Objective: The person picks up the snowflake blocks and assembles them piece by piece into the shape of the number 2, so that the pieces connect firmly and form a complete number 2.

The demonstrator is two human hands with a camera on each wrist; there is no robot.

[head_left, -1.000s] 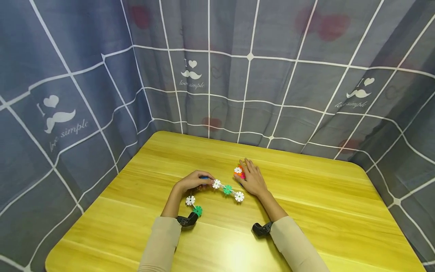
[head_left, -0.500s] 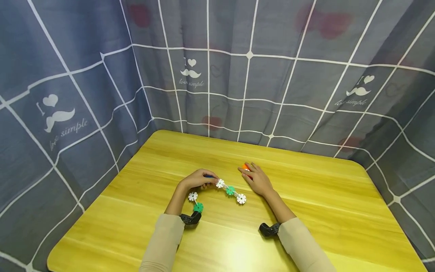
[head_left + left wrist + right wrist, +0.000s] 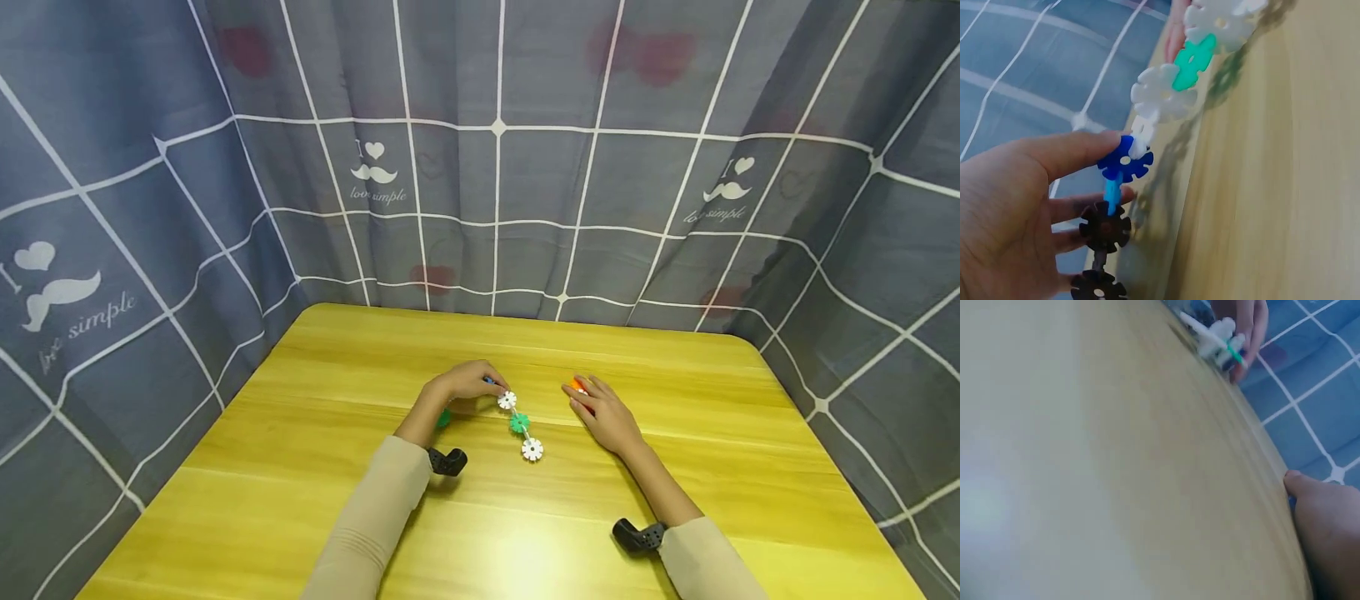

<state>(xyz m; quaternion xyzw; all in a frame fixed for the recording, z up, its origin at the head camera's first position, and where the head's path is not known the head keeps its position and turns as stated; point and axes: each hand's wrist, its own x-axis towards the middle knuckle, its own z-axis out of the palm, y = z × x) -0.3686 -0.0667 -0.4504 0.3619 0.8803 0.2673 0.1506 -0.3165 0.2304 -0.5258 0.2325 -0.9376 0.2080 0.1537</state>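
My left hand (image 3: 467,382) pinches a chain of interlocking plastic snowflake discs, its thumb on a dark blue disc (image 3: 1125,164) in the left wrist view. From there the chain runs through white discs (image 3: 1163,94) and a green disc (image 3: 1194,62) on one side. On the other side hang a light blue disc (image 3: 1112,195) and dark brown discs (image 3: 1105,226), beside the curled fingers. In the head view, my right hand (image 3: 609,418) lies over orange discs (image 3: 577,385), which its fairly straight fingers mostly cover. The right wrist view shows only part of that hand.
The yellow wooden table (image 3: 300,500) reaches back to a grey-blue checked curtain (image 3: 465,183). A green disc (image 3: 444,417) peeks out beside my left wrist. Black wrist cameras (image 3: 447,462) sit on both wrists.
My right hand and the orange discs have moved right, and its fingers now cover more of them. The left hand has shifted right with the chain, whose white-green end hangs more steeply. The head view has turned right.
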